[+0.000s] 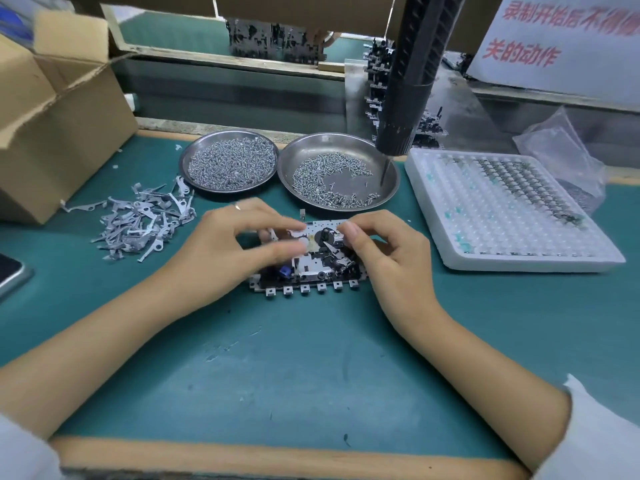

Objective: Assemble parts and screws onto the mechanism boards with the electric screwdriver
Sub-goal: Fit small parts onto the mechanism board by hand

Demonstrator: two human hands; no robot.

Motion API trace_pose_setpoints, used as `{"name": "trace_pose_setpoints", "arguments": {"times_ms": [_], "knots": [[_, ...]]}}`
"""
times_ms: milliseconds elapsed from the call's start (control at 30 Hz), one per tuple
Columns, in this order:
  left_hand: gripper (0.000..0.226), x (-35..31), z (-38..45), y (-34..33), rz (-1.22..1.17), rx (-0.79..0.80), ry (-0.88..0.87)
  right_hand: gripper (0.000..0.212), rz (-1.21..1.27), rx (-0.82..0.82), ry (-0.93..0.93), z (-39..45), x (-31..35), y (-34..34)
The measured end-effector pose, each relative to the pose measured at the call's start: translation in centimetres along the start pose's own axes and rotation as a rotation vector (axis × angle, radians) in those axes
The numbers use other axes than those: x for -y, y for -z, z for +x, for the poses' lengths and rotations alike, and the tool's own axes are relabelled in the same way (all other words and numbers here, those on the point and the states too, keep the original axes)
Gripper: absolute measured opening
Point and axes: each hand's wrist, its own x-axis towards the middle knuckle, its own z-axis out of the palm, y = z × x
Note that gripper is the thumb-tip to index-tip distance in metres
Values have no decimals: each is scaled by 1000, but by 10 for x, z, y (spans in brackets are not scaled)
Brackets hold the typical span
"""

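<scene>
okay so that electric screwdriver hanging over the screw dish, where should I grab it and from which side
Grip the electric screwdriver round its ribbed black barrel, just above the lower collar. Come from the front with the right hand, which is nearer. It hangs almost upright with its bit over the right-hand dish, so a wrap around the barrel probably steers it best.

One head-worn view looks forward and down, close over the tabletop (pixel 311 375) from its near edge.
</scene>
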Motion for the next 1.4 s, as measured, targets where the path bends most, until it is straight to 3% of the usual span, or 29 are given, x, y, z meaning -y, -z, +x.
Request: {"name": "trace_pose_setpoints", "arguments": {"times_ms": [100, 167, 267, 367, 567, 867, 1100, 1200, 1300, 1400], "knots": [[14, 7, 19, 13, 76, -251, -6, 15, 45, -5, -3, -1, 0, 0], [20, 14, 35, 26, 263, -335, 58, 19, 64, -8, -9, -1, -1, -1], [36, 25, 55, 38, 539, -209, 203, 21, 56, -13, 11, -1, -1, -1], [41, 29, 67, 36, 594, -94, 338, 24, 69, -15, 13, -2, -1, -1], [21, 35, 77, 28, 585, -246, 416, 21, 59, -6, 22, -1, -3, -2], [16, 41, 66, 23, 756, -352, 189, 14, 3, -8, 67, 1, -7, -2], [26, 40, 62, 23, 709, -418, 14, 13, -378, 3, 265, 32, -1, 7], [36, 42, 61, 24, 663, -416, 1, 25, -632, 169, 60, 68, -1, 7], [32, 46, 60, 26, 611, -441, -23, 22, -872, 346, -140, 91, -5, -2], [14, 47, 59, 27, 563, -473, -31, 16, -923, 325, -179, 97, -7, -9]]}}
